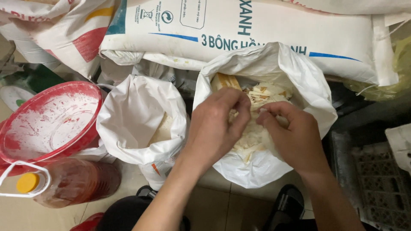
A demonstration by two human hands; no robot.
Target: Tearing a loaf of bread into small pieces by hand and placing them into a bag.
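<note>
Both hands worked inside the open white plastic bag on the floor, sorting pale flaky pieces. The left hand and right hand each pinched pieces between curled fingers, grip nearly closed. Judged next: separating the pinched pieces carefully without spilling. A second white bag stood beside it.

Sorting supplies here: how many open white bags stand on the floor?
2. One open white bag beside the red bowl; the other bag under both hands, left and right. Others may be hidden.
</note>
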